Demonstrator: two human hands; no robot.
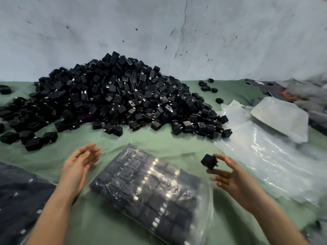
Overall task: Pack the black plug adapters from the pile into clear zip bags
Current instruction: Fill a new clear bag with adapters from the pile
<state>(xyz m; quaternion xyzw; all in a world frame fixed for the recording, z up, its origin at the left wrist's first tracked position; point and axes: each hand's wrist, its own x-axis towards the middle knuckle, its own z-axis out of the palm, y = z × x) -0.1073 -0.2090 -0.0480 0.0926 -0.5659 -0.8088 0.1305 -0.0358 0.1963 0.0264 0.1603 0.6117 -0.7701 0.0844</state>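
The big heap of black cube-shaped plug adapters (113,96) sits on the pale green cloth (159,138) against the wall, and it is the largest thing here. By the look of it, most of the job is still to come. To the right of the heap, loose clear plastic zip bags (265,156) lie spread and crumpled, with a flatter stack of unused clear bags (281,117) just beyond them. Plenty of packaging waits.

In front of the heap, on the person's side, lies one clear zip bag filled with neat rows of adapters (150,190). It looks close to full, though I cannot tell whether its zip is closed. In front of the heap's left end, at the frame's edge, is a second dark packed bag (17,191). So at least two bags look done or nearly done. A few stray adapters (207,85) lie apart, off the heap's right shoulder.

The left hand (79,163) hovers in front of the heap, palm turned inward with fingers straight and relaxed, holding nothing. The right hand (231,175) is opposite it, and the filled bag lies between and below the two. Its fingers are spread fairly wide, but thumb and forefinger tips pinch a single black plug adapter (208,161) lightly. It is clear of the heap, in the air just beside the filled bag's far right corner.
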